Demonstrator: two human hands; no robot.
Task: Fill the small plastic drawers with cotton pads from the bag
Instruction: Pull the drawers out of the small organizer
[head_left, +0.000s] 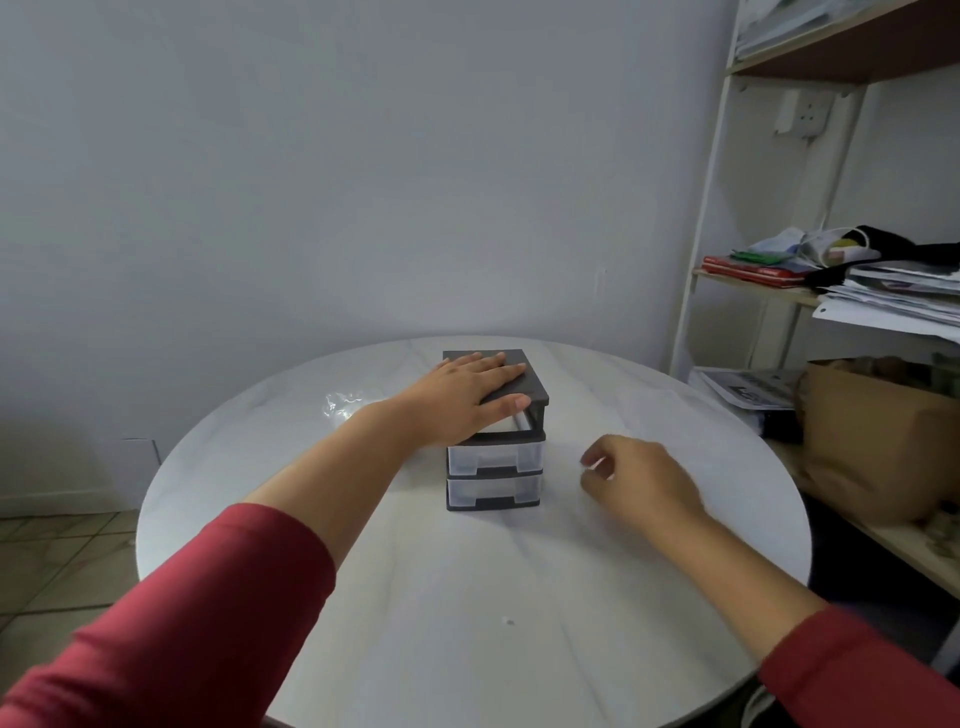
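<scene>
A small drawer unit with a dark grey frame and clear drawers stands near the middle of the round white table. My left hand lies flat on its top, thumb over the front edge above the top drawer, which looks slightly out. Both lower drawers are closed. My right hand hovers just right of the unit, fingers loosely curled, with nothing visible in it. A crumpled clear plastic bag lies on the table behind my left forearm, partly hidden. No cotton pads are visible.
A white shelf rack stands at the right with stacked papers and a brown cardboard box. The wall is close behind the table. Tiled floor shows at the lower left.
</scene>
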